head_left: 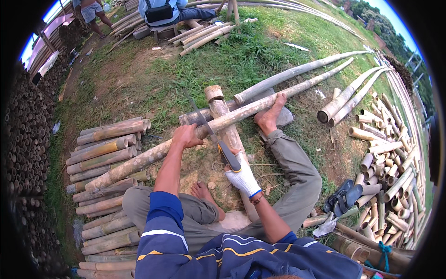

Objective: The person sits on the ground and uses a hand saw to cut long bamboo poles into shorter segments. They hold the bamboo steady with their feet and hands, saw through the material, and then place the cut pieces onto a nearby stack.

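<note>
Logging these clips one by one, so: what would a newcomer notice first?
The saw near the centre, in the gloved right hand, its blade just right of the bare left hand, which grips a bamboo length. Next, the jumbled bamboo heap at far right and the stacked bamboo pieces at left.

Outdoors, bright daylight | patchy green grass (260,49) | bare brown soil (325,149) | distant trees (373,18) | blue sky (396,19)

The bare left hand (186,136) curls farther forward than the fisted, gloved right hand (243,178).
</note>
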Demonstrator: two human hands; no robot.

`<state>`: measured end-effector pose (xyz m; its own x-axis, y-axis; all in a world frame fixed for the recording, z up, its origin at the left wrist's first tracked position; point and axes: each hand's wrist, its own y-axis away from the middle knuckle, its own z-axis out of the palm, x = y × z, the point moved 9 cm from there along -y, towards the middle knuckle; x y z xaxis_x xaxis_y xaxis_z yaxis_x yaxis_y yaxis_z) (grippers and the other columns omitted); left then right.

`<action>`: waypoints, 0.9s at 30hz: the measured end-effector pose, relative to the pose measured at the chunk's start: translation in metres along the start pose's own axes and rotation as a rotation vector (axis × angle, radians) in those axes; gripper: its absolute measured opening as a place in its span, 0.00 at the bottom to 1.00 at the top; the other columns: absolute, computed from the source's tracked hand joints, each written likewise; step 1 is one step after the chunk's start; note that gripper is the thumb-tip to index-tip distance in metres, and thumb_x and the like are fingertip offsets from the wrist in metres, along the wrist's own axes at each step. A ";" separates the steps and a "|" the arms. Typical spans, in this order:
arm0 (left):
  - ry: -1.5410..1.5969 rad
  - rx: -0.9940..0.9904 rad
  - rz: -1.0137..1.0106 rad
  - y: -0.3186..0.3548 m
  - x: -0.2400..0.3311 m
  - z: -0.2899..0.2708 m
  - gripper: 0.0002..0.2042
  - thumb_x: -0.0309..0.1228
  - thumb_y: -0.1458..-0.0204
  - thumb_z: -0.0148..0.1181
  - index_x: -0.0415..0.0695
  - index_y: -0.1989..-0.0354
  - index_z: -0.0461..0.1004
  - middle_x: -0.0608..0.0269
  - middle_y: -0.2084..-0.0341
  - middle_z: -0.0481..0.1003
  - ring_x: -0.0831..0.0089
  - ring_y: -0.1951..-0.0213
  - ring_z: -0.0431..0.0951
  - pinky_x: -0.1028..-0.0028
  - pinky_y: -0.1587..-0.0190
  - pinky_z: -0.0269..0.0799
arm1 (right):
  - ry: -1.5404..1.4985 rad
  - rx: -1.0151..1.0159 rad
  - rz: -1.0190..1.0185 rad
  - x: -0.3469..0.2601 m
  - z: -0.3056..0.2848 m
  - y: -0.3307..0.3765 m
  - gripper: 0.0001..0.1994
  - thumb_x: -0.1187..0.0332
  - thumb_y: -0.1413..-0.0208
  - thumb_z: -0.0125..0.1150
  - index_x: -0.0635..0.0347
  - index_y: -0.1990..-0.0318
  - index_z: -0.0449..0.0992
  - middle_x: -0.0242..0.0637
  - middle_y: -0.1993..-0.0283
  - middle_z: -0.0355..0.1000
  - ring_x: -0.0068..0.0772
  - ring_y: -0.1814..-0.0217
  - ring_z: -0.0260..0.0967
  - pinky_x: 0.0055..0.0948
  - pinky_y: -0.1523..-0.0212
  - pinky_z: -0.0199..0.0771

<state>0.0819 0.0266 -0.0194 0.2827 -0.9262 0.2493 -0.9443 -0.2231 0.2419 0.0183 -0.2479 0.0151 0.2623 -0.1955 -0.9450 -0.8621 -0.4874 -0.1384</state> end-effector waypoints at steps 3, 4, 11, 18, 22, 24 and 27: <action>0.006 -0.023 0.016 -0.006 -0.003 0.003 0.40 0.51 0.63 0.76 0.41 0.40 0.78 0.40 0.51 0.84 0.47 0.47 0.84 0.53 0.40 0.79 | 0.072 -0.075 0.262 -0.029 -0.057 0.126 0.32 0.78 0.45 0.62 0.60 0.30 0.64 0.41 0.47 0.74 0.29 0.52 0.75 0.28 0.47 0.75; 0.005 -0.033 0.017 -0.009 -0.003 0.005 0.40 0.51 0.63 0.76 0.40 0.40 0.78 0.40 0.51 0.84 0.46 0.46 0.84 0.53 0.40 0.79 | 0.140 -0.078 0.181 -0.058 -0.076 0.157 0.33 0.78 0.45 0.61 0.61 0.29 0.64 0.44 0.41 0.72 0.30 0.47 0.74 0.28 0.42 0.74; -0.014 -0.026 -0.022 -0.008 -0.004 0.009 0.39 0.51 0.62 0.76 0.40 0.40 0.78 0.42 0.51 0.84 0.47 0.46 0.84 0.54 0.40 0.80 | 0.109 -0.077 0.254 -0.015 -0.026 0.046 0.29 0.80 0.43 0.60 0.59 0.32 0.66 0.41 0.50 0.74 0.31 0.53 0.74 0.31 0.46 0.75; -0.017 -0.016 0.047 -0.009 -0.005 0.008 0.41 0.52 0.62 0.75 0.41 0.38 0.78 0.43 0.50 0.84 0.48 0.46 0.84 0.55 0.40 0.80 | -0.058 -0.048 -0.076 0.019 0.016 -0.023 0.29 0.79 0.44 0.62 0.61 0.33 0.67 0.40 0.53 0.75 0.31 0.54 0.73 0.32 0.49 0.76; -0.010 -0.021 0.054 -0.014 -0.009 0.013 0.41 0.53 0.62 0.75 0.41 0.39 0.79 0.44 0.50 0.85 0.47 0.47 0.84 0.53 0.41 0.80 | 0.113 -0.119 0.248 -0.024 -0.055 0.138 0.32 0.79 0.43 0.59 0.60 0.29 0.62 0.41 0.47 0.70 0.30 0.50 0.71 0.29 0.45 0.73; -0.001 -0.045 0.042 -0.016 -0.010 0.016 0.38 0.52 0.61 0.75 0.41 0.42 0.79 0.44 0.51 0.85 0.48 0.47 0.85 0.53 0.42 0.80 | 0.264 -0.093 0.162 -0.052 -0.081 0.179 0.31 0.78 0.42 0.59 0.62 0.29 0.63 0.41 0.44 0.69 0.30 0.49 0.70 0.30 0.42 0.72; -0.027 -0.001 0.028 -0.017 -0.009 0.010 0.37 0.51 0.61 0.75 0.41 0.42 0.80 0.44 0.53 0.85 0.47 0.49 0.85 0.53 0.42 0.81 | 0.139 -0.085 0.129 -0.047 -0.068 0.147 0.31 0.78 0.42 0.59 0.62 0.30 0.63 0.43 0.44 0.70 0.31 0.49 0.70 0.31 0.42 0.73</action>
<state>0.0941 0.0361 -0.0353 0.2518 -0.9400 0.2302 -0.9515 -0.1971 0.2360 -0.0914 -0.3681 0.0587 0.2147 -0.3733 -0.9025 -0.8540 -0.5201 0.0119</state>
